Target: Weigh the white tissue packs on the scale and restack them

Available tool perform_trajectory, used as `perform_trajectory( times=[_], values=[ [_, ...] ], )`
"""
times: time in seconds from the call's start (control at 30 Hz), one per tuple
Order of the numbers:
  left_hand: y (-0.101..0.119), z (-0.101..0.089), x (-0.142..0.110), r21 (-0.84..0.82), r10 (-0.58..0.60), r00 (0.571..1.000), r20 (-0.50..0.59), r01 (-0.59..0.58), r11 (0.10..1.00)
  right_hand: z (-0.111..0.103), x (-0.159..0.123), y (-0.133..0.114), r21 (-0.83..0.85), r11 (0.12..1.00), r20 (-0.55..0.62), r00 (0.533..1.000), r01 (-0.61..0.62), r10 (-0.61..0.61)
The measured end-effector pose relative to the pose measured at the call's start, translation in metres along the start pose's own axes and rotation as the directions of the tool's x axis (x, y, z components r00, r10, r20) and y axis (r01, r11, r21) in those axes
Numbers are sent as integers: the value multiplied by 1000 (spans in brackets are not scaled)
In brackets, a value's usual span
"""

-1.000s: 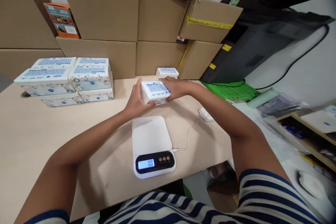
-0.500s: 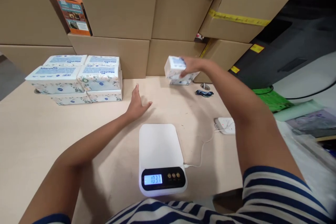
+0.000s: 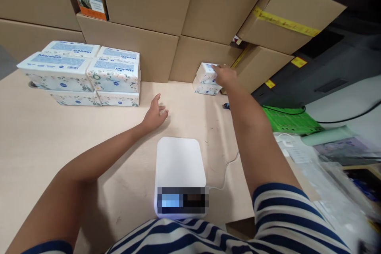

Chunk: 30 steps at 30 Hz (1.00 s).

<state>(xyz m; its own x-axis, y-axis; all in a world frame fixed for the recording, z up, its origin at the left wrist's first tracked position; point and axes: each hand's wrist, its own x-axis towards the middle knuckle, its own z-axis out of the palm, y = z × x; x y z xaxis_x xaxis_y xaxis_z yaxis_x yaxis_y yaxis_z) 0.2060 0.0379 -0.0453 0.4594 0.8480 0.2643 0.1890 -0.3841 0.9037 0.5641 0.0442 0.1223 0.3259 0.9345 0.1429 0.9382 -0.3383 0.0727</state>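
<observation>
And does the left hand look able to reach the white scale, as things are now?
Probably yes: the left hand looks empty and is near the far edge of the white scale, with nothing visible between them. The right hand is away at the tissue packs.

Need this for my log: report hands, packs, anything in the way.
Right hand on upper pack, grip unclear. Left hand open, holding nothing. Upper pack stacked on lower pack. Box close behind, not blocking right hand.

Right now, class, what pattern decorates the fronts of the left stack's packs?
Small floral sprigs on white packs, clearest in the head view.
</observation>
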Motion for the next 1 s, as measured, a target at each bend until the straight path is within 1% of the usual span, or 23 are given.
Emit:
perform_trajectory(
  times=[0.1,0.2,0.27,0.3,0.37,0.4,0.43,0.47,0.5,0.53,0.57,0.6,0.63,0.67,0.7,0.77,0.8,0.9,0.97,1.0],
  values=[
    [-1,0,2,9,9,1000,8,-9,1000,1,-1,4,26,999,-7,999,-35,35],
    [-3,3,5,29,38,999,-15,-38,999,4,-1,9,65,997,-33,999,-35,37],
    [-3,7,4,39,48,999,-23,-47,998,5,-3,1,104,994,-46,998,-25,30],
    [-2,8,3,41,42,999,-17,-41,998,5,-5,-9,124,992,-50,998,-19,26],
    [2,12,0,34,3,1000,22,-4,999,3,-13,-42,164,986,-74,997,25,-13],
    [4,13,-1,25,-3,999,35,2,1000,0,-21,-65,187,978,-107,992,89,-70],
    [5,14,-2,18,-1,999,47,0,1000,-5,-32,-92,207,962,-150,977,179,-150],
    [7,14,-3,21,4,999,47,-5,1000,-13,-44,-121,228,914,-245,929,334,-278],
    [8,14,-4,24,5,999,47,-6,1000,-21,-56,-153,241,842,-299,863,482,-408],
    [9,13,-5,24,-3,999,49,2,1000,-30,-68,-184,252,763,-310,797,595,-519],
    [11,11,-6,20,-19,998,56,18,1000,-38,-78,-215,267,693,-299,741,669,-601],
    [14,9,-8,9,-36,997,68,35,999,-45,-85,-245,292,653,-266,715,699,-646],
    [16,7,-9,-8,-44,996,79,45,999,-49,-89,-270,305,643,-211,708,703,-674],
    [19,5,-11,-26,-41,995,87,43,999,-51,-90,-292,300,651,-151,709,697,-689],
    [22,4,-14,-45,-24,996,85,28,999,-51,-88,-309,293,669,-91,717,683,-692],
    [29,4,-19,-71,35,997,64,-30,997,-48,-83,-329,256,704,-25,732,663,-681],
    [33,5,-22,-73,66,997,48,-62,995,-46,-80,-334,240,712,-25,737,661,-676],
    [48,6,-34,-21,116,993,22,-115,993,-38,-76,-336,214,709,-101,737,672,-668],
    [57,0,-47,60,126,991,47,-129,990,-33,-76,-334,232,706,-126,741,669,-660],
    [61,-6,-57,108,141,987,79,-149,983,-31,-76,-334,245,704,-128,742,667,-659]
  ],
)
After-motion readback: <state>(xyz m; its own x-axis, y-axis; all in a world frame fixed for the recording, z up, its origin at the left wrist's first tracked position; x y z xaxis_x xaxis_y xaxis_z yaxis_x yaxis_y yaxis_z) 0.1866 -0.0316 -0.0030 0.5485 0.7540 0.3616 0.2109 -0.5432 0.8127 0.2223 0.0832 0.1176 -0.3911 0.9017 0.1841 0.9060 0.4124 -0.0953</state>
